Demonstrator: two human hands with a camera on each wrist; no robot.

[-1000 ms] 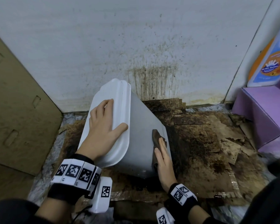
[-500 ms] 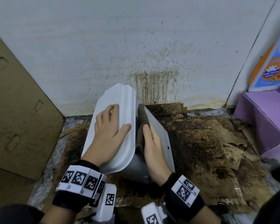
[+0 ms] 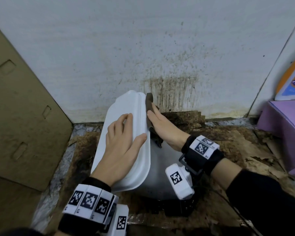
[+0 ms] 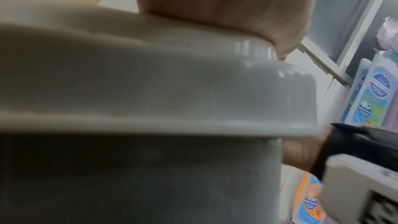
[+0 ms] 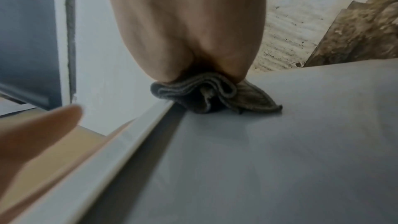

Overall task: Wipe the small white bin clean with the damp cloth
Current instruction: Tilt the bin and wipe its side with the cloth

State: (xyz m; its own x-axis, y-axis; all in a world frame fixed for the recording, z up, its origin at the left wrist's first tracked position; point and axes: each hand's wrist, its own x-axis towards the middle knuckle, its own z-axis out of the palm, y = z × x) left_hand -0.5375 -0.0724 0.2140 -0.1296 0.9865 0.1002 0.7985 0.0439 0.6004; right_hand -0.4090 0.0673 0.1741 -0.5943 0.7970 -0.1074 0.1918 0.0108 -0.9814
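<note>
The small white bin stands tilted on the dirty floor, its white lid facing up and left. My left hand lies flat on the lid with fingers straight, thumb at the lid's right edge. My right hand presses a dark brown cloth against the bin's side, just under the lid rim, near the far end. In the right wrist view the cloth bunches under my palm on the grey side wall. In the left wrist view the lid rim fills the frame.
A stained white wall rises right behind the bin. Brown cardboard leans at the left. A purple box and a detergent pack stand at the right. Torn, soiled cardboard covers the floor.
My right hand has slid the cloth from the near lower side of the bin up along the wall to the far end under the lid rim. The left hand has stayed on the lid.
</note>
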